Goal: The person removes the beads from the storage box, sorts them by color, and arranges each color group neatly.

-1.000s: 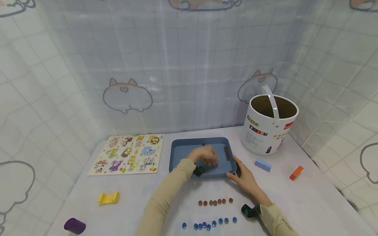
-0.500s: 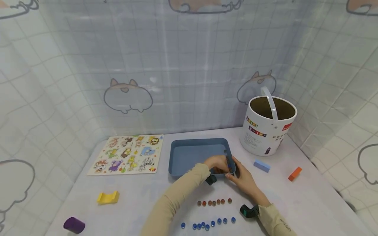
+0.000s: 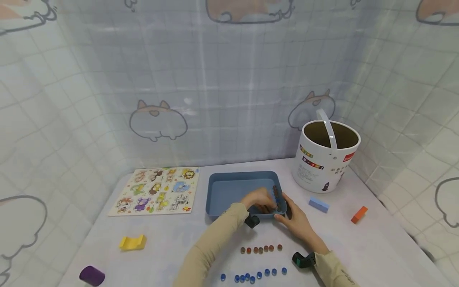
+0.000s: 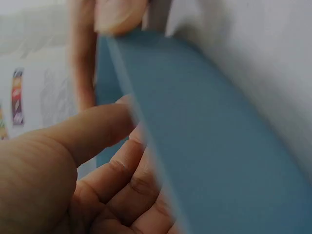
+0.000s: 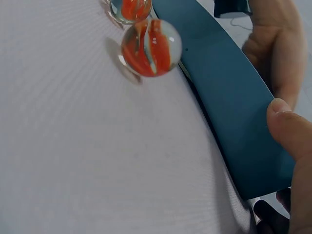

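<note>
**Both hands meet at the tray's near right corner**

The left hand reaches over the near wall of the blue tray, its fingers dipping inside at the near right corner. The left wrist view shows those fingers curled down just behind the wall, with the thumb stretched toward the rim; whether they hold anything cannot be told, since the wall hides the tips. A few dark red marbles lie inside the tray along its right wall, just beyond the left fingertips, strung out in a short line running away from the person.

The right hand rests at the tray's outside, at the same corner, its thumb against the wall and the fingers reaching to the rim. The grip looks light rather than clenched.

So the marbles lie between the two hands, inside for the left, across the wall for the right; the left is the nearer. Behind both hands, toward the person, sit a row of red marbles and a row of blue marbles.
</note>
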Demonstrator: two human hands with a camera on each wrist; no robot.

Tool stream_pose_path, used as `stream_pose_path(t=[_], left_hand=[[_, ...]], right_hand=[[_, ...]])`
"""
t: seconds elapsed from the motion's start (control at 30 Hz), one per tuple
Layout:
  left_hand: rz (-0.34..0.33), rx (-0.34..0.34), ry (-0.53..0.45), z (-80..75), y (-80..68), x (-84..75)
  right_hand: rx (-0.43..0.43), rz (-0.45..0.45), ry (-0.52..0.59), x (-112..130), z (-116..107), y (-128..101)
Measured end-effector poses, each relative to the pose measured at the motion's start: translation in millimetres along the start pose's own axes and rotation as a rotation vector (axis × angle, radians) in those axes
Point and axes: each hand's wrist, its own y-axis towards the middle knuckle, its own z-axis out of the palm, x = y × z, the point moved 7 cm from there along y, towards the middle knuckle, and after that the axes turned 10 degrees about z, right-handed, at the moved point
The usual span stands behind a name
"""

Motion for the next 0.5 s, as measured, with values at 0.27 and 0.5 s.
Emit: stream_pose_path(t=[0.27,0.5], left_hand=[[0.059,-0.057,-0.263,-32.6,-30.9,18.2],[0.167,-0.106,-0.425,-53.5,-81.4,27.3]], right_hand=[[0.009,0.010,-0.005,0.3,0.4,-0.2],[0.013,0.021,-0.022,0.6,-0.3,-0.2]])
